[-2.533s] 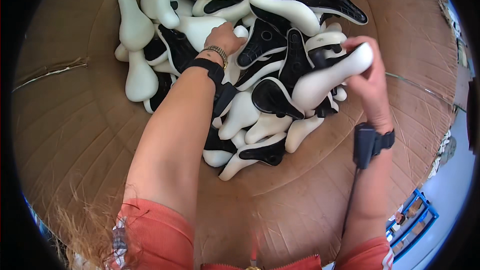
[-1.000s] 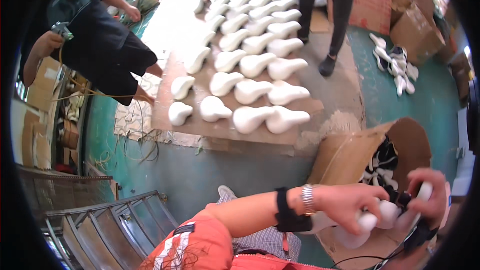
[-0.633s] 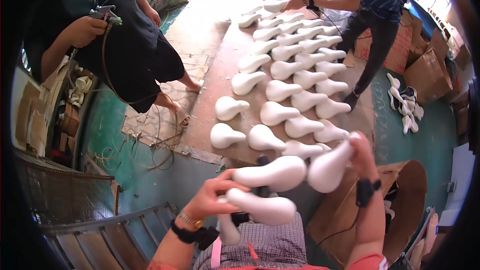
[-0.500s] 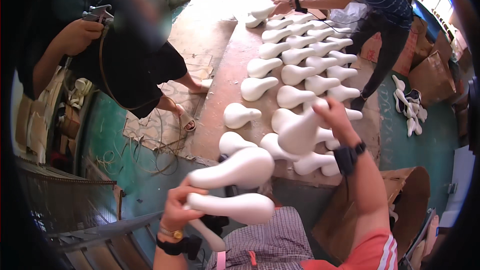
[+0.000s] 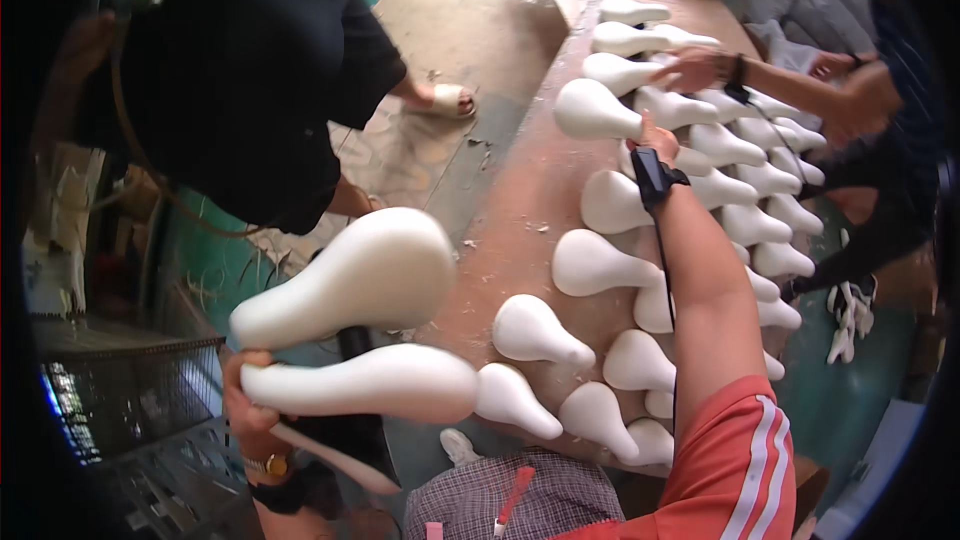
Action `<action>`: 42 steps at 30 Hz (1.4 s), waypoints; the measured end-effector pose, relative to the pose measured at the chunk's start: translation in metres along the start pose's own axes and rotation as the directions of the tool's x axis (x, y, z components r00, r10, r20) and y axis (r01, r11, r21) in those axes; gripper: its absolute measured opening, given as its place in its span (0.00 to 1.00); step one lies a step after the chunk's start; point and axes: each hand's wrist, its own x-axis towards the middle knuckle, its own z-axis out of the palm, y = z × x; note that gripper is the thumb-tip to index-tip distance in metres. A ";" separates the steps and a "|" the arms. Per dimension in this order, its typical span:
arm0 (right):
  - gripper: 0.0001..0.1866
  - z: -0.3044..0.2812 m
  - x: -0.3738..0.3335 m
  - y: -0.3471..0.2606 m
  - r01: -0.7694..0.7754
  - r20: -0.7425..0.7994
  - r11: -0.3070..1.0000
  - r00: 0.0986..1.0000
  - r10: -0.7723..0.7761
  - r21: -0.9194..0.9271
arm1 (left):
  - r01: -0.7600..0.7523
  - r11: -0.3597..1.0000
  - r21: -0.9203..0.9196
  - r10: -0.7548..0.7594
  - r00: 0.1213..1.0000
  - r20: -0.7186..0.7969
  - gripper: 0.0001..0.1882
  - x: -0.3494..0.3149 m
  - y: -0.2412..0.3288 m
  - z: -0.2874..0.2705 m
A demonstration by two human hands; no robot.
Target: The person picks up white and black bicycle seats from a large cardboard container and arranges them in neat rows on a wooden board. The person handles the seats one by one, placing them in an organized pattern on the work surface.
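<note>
My left hand (image 5: 248,405) is closed around the narrow noses of white bicycle saddle pads. An upper pad (image 5: 360,275) and a lower pad (image 5: 370,383) fan out from it, with a thinner white piece (image 5: 335,460) hanging beneath. My right hand (image 5: 657,136), stretched far forward, grips the nose of another saddle pad (image 5: 595,109); its fingers are partly hidden. That pad is over the left edge of the rows of saddle pads (image 5: 600,265) on a brown board (image 5: 510,240). Whether it touches the board, I cannot tell.
A co-worker's hand (image 5: 695,70) reaches over the far rows from the right. At left stands a person in dark clothes (image 5: 240,70), one sandalled foot (image 5: 450,100) beside the board. A metal rack (image 5: 150,460) is at lower left. More white pieces (image 5: 850,320) lie on the green floor.
My right hand has carried its saddle pad forward to the far left side of the rows. My left hand has shifted left with its pads. The view has turned, and the co-worker's hand reaches lower.
</note>
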 end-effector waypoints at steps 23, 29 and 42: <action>0.17 0.017 -0.102 0.012 -0.039 0.381 0.993 0.921 0.078 -0.110 | 0.286 0.899 0.332 -0.398 0.850 0.346 0.24 0.121 -0.040 0.048; 0.32 -0.004 -0.145 -0.008 0.740 0.442 0.181 0.559 -0.702 -0.647 | 0.294 0.890 0.350 -0.422 0.821 0.384 0.29 0.114 -0.040 0.062; 0.24 0.029 -0.277 -0.025 0.032 0.793 0.979 0.592 0.142 -0.199 | 0.313 0.903 0.296 -0.383 0.897 0.221 0.41 0.112 -0.059 0.048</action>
